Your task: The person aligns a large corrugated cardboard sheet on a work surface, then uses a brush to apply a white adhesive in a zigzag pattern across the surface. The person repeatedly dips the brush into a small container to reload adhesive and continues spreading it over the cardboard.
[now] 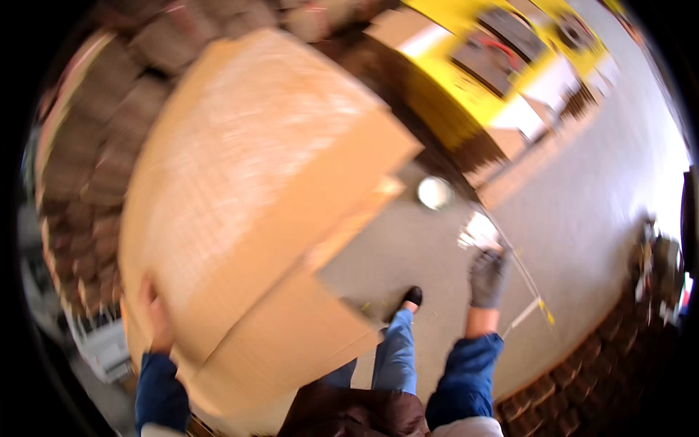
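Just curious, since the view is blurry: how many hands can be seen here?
2. The left hand grips the lower left edge of the big cardboard box. The gloved right hand hangs free over the floor.

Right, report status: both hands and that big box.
Left hand bare, gripping the big cardboard box at its lower corner. Right hand, grey glove, free, out to the side. Floor ahead; stacked boxes left.

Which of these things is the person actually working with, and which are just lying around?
In use:
large cardboard box, left hand on its edge
gloved right hand, near a white scrap

Lying about:
round white thing on the floor
yellow stacks
brown stacks
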### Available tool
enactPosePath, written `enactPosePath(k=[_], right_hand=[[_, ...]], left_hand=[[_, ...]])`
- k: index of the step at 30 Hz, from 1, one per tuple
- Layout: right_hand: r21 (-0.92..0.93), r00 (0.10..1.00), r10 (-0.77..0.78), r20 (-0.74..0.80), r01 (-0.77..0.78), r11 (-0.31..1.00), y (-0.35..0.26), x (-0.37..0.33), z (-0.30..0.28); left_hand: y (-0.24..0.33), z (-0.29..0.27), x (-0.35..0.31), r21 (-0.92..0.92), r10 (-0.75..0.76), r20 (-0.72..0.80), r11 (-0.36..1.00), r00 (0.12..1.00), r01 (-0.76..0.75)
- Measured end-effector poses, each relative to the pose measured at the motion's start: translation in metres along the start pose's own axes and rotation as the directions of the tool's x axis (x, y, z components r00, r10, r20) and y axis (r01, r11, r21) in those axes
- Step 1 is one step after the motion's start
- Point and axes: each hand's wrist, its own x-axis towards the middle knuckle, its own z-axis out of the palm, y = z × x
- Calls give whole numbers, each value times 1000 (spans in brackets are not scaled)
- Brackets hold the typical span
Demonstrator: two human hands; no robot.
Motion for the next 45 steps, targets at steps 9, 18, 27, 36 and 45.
enactPosePath(k=[9, 18, 27, 36, 45], right_hand=[[-149, 814, 289, 504, -248, 957, 71, -108, 213], [-209, 749, 430, 505, -377, 902, 233, -206, 346], [-621, 736, 443, 512, -39, 783, 302, -278, 378], [-891, 719, 588, 372, 99, 442, 377, -281, 366], [-839, 577, 741, 345, 543, -33, 495, -301, 345]], left_hand=[[-58, 1, -10, -46, 110, -100, 992, 989, -115], [-66, -5, -5, -576, 94, -212, 792, 973, -202], [-127, -39, -34, -801, -46, -275, 563, 960, -202], [-203, -43, -106, -281, -85, -237, 959, 968, 16], [-200, -21, -106, -179, -103, -162, 981, 981, 73]])
